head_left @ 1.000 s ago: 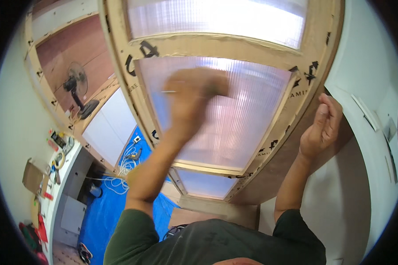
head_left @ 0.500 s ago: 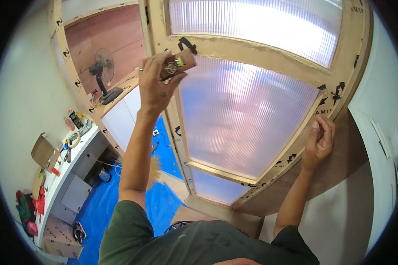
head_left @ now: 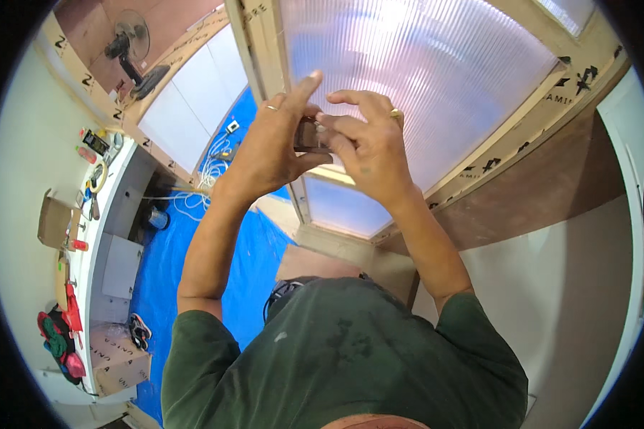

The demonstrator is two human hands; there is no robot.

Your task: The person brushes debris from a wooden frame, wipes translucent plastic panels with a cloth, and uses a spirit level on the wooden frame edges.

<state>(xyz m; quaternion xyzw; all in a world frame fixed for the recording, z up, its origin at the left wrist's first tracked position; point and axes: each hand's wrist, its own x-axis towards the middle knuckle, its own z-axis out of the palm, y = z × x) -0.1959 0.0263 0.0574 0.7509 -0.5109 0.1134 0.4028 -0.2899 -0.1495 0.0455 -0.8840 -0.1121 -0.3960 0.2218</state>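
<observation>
My left hand (head_left: pixel 263 149) is wrapped round a small brown open box (head_left: pixel 306 134), held up in front of the door. Fingers and shadow hide most of what lies in it. My right hand (head_left: pixel 373 146) is at the box's opening, thumb and a finger drawn together there, the index finger arched above. Anything between those fingertips is too small and blurred to make out. Behind both hands stands a ribbed translucent panel (head_left: pixel 422 86) set in a pale wooden door frame (head_left: pixel 504 154) with dark printed marks.
A white counter (head_left: pixel 100 207) along the left carries an open cardboard box (head_left: pixel 56 223), tape and tools. Blue sheeting (head_left: pixel 215 286) covers the floor, with a white cable (head_left: pixel 206 179) lying on it. A black fan (head_left: pixel 127 53) stands on a ledge at the far left.
The box in my left hand has come lower and closer. My right hand has left the door frame's right edge and moved left to the box. The view has tilted downward.
</observation>
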